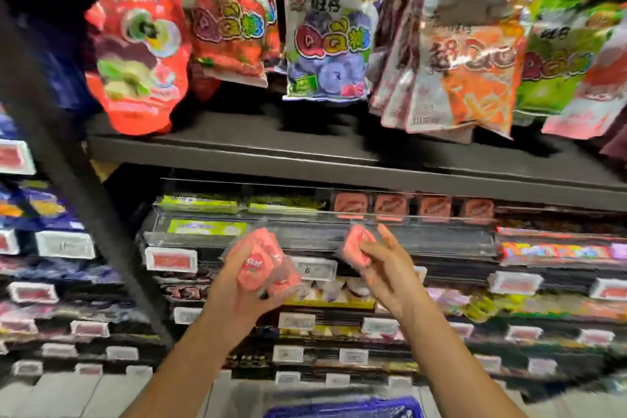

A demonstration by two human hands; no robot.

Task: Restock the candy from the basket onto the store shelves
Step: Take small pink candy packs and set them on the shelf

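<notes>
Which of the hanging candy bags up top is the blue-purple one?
The blueberry bag, hanging near the middle of the top row. Its front is blue-purple with round blue fruit; the neighbours are red, orange or green.

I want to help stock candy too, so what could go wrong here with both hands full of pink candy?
The left hand grips several pink candy packs in a loose bunch, so one might slip out and fall. The right hand pinches a single pink pack with only its fingers, so it could drop too. The hanging gummy bags dangle above the shelf; reaching higher might knock one loose.
</notes>
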